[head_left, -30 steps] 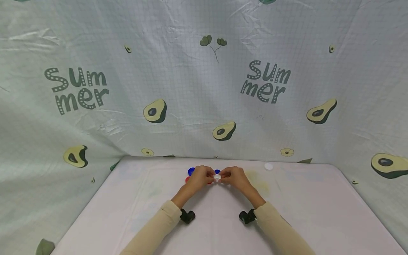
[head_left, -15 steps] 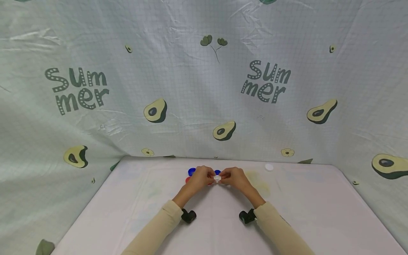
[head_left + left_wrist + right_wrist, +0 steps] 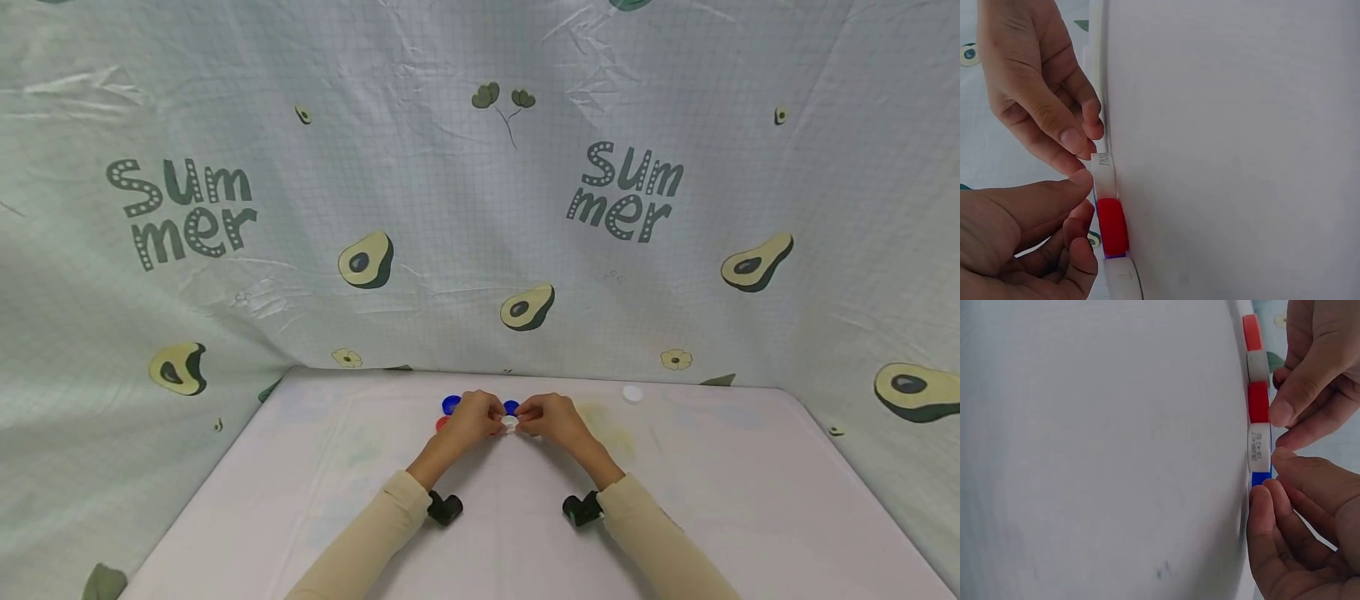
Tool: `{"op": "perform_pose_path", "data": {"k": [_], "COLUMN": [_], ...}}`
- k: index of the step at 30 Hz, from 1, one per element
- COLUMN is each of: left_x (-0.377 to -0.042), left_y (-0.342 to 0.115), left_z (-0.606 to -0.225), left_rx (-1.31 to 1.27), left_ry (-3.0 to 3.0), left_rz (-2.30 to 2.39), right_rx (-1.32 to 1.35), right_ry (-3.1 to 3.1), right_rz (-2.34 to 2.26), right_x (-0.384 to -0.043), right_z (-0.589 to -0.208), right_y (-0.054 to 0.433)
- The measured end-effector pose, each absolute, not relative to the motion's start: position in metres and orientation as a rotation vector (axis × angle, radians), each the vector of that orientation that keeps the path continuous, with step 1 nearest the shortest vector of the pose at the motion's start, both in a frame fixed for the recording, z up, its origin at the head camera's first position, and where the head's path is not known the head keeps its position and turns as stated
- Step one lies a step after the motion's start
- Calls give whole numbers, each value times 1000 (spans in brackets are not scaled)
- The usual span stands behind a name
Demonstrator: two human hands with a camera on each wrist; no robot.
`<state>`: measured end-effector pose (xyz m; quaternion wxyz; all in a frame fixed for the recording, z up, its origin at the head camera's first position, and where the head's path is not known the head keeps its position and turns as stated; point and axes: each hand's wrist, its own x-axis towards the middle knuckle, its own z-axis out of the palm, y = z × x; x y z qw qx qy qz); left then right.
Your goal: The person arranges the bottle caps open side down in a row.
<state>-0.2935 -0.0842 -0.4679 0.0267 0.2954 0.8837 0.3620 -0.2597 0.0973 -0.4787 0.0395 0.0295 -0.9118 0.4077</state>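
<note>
A white bottle cap (image 3: 510,423) with print on its side (image 3: 1259,449) sits on the table between my two hands. My left hand (image 3: 475,414) is just left of it, thumb and fingertips close to its upper edge. On the other side my right hand (image 3: 553,417) holds its fingertips near the same cap. Neither hand visibly grips it. A red cap (image 3: 1258,402) stands beside the white one, partly under my left hand. Another white cap (image 3: 1257,366) and a further red cap (image 3: 1252,332) follow in the row. A blue cap (image 3: 511,407) lies behind.
Another blue cap (image 3: 451,404) lies left of my left hand. A white round cap (image 3: 632,394) lies apart at the back right of the pale table (image 3: 495,542). A patterned cloth (image 3: 450,208) hangs behind the table.
The white cap, held up between my fingertips before, has come down and now lies flat on the table. Both hands have stayed almost in place.
</note>
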Motion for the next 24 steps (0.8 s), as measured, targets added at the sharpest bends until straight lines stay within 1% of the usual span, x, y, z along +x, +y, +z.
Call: {"op": "perform_pose_path", "data": {"k": [4, 8, 16, 19, 24], "left_x": [-291, -287, -289, -295, -304], "left_y": [-81, -69, -10, 16, 61], "left_z": [-463, -457, -451, -453, -459], "left_rx": [967, 1031, 1080, 1068, 1014], "left_ry": [2731, 2701, 2609, 2571, 2529], "left_rz": [1133, 1167, 1194, 1212, 1257], "right_rx": [166, 259, 327, 277, 117], "right_ry": [-2810, -2830, -2877, -2863, -2831], "right_rz": [1183, 1082, 921, 885, 838], "right_x": [-257, -253, -239, -237, -233], "right_z": [-475, -472, -465, -462, -460], "right_y": [107, 127, 201, 232, 273]}}
